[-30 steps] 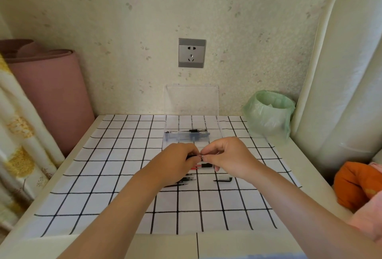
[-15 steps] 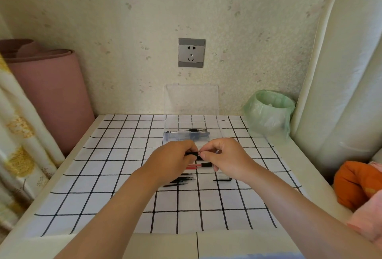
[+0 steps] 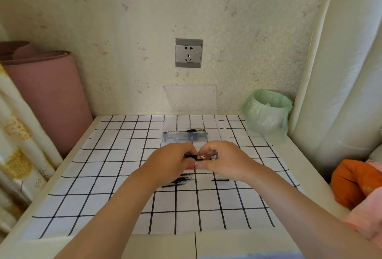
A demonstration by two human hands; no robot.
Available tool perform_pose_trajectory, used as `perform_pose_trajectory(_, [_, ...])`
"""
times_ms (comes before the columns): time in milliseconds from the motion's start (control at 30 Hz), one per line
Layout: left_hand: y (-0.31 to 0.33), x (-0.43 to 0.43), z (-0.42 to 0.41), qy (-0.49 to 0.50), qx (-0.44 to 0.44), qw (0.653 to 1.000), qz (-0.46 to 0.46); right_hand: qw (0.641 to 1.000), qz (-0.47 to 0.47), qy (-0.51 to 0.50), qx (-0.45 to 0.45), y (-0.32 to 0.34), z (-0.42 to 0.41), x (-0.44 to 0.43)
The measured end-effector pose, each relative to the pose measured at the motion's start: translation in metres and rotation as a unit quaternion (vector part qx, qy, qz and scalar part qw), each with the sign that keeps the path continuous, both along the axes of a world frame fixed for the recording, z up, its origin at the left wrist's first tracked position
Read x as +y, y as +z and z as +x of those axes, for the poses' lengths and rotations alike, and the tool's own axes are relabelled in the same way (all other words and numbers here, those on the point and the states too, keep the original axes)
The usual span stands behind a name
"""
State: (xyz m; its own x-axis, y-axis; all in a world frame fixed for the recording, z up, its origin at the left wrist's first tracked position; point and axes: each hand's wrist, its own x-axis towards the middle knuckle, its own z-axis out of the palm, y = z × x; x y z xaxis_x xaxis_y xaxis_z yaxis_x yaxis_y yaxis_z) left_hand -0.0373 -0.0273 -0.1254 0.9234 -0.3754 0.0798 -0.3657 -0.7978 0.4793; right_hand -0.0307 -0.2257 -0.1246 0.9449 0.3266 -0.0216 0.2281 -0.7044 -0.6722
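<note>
Head view, nearest: checked cloth [image 3: 124, 207] spread over the table.
Loose stock: several thin dark refills [image 3: 179, 180] lie side by side on the cloth, just short of the hands.
Small part: a black clip-like piece [image 3: 220, 180] lies apart to the right of the refills; I cannot tell what it is.
Spare: red pen [image 3: 191, 168] on the cloth, mostly hidden under the hands.
Left hand [image 3: 171, 161]: fingers curled round the black barrel of the pen [image 3: 195, 157], held level above the cloth with its metal tip pointing right.
Right hand [image 3: 221, 161]: fingers curled close at the pen's tip; I cannot tell whether they pinch the tip or a separate small part.
Step, my reading: working on the pen's tip end.
Handling advice: I would keep the barrel steady in the left hand, turn only with the right fingertips, and stay low over the cloth so a dropped part does not roll away.
Container one: clear plastic box [image 3: 184, 141], just beyond the hands; a black-gripped pen lies along its far wall, the rest is blurred.
Lid [image 3: 189, 99]: open, standing upright by the wall.
Container two: bin [image 3: 266, 114] lined with a green bag, far right; something pale inside.
Farthest: wall socket [image 3: 188, 52].
</note>
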Motion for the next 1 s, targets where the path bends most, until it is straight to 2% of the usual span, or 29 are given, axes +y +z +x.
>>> perform_pose_trajectory(100, [0.0002,-0.0008,0.0003,-0.002,0.002,1.000,0.003,1.000,-0.002,-0.006,-0.030,0.0031,-0.0006,-0.0004])
perform_pose_trajectory(267, [-0.0011,-0.0008,0.0015,-0.009,0.008,1.000,0.017,0.999,-0.041,0.013,0.006,0.0031,-0.0005,-0.0016])
perform_pose_trajectory(467, [-0.0015,-0.0016,0.0017,-0.010,-0.002,1.000,0.019,0.999,-0.032,0.014,-0.028,0.0065,-0.0013,-0.0040])
perform_pose_trajectory(667, [-0.0013,-0.0009,0.0016,-0.015,0.001,1.000,0.022,0.999,-0.051,0.016,-0.002,0.0070,-0.0019,-0.0032])
perform_pose_trajectory(833, [-0.0003,-0.0013,0.0003,-0.017,0.000,1.000,0.018,0.998,-0.052,0.021,-0.038,0.0059,-0.0016,-0.0027])
perform_pose_trajectory(1000, [0.0004,-0.0008,-0.0006,-0.015,0.002,1.000,0.020,0.997,-0.070,0.021,-0.013,0.0040,0.0010,-0.0033])
